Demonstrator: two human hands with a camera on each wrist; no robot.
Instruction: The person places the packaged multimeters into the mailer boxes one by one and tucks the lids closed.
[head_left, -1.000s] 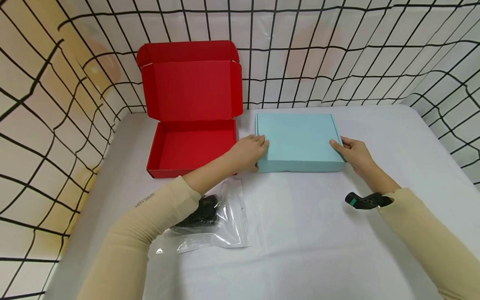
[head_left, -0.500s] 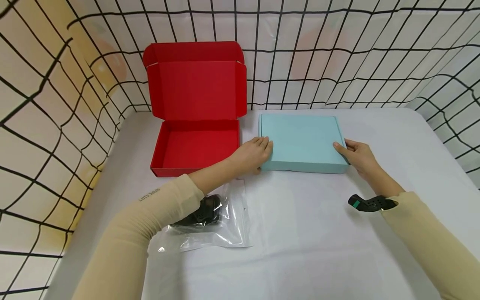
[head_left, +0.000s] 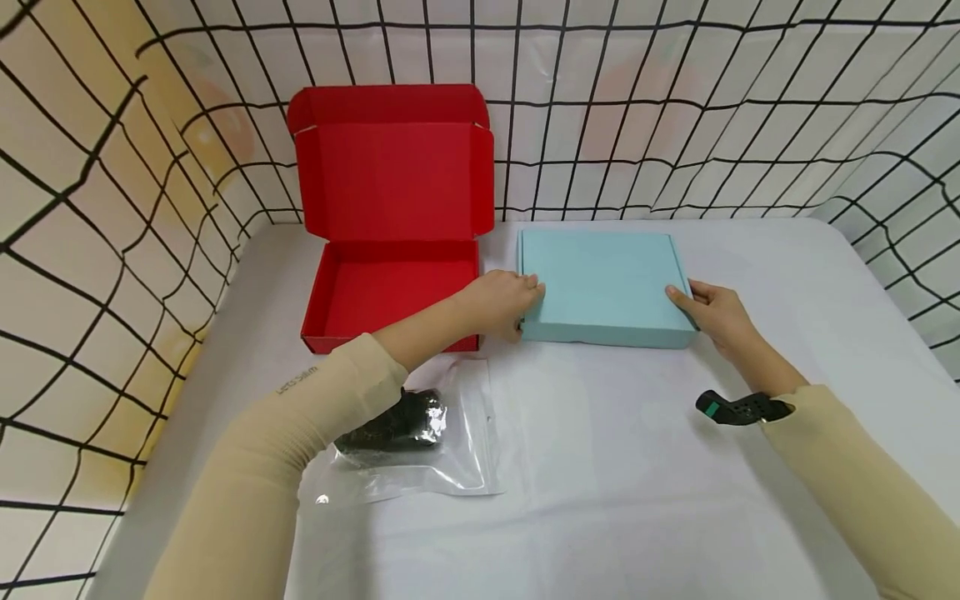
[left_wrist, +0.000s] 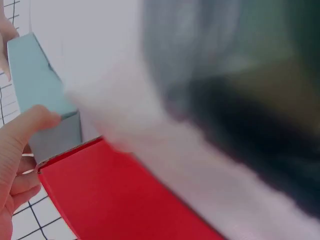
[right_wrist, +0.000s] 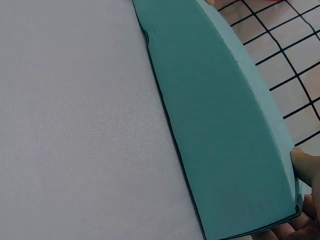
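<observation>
A shut light blue cardboard box (head_left: 607, 279) lies flat on the white table. At its left end my left hand (head_left: 501, 302) grips the edge. In the left wrist view the left thumb (left_wrist: 42, 117) lies at the box's front corner, with the other fingers bent beside its left end. My right hand (head_left: 716, 315) holds the right end, thumb on top and fingers round the side and partly hidden. Just left of the blue box stands a red cardboard box (head_left: 397, 287) with its lid raised; the left forearm passes in front of its near right corner.
A clear zip bag (head_left: 468, 450) with a black item (head_left: 397, 423) inside lies in front of the red box, partly under the left forearm. Black wire grid (head_left: 600, 125) encloses the table's back and sides. A black strap (head_left: 742, 408) hangs at the right wrist.
The head view has shifted slightly. My left hand's fingers are more bent at the blue box's edge, and the forearm uncovers more of the bagged black item. Both boxes keep their places.
</observation>
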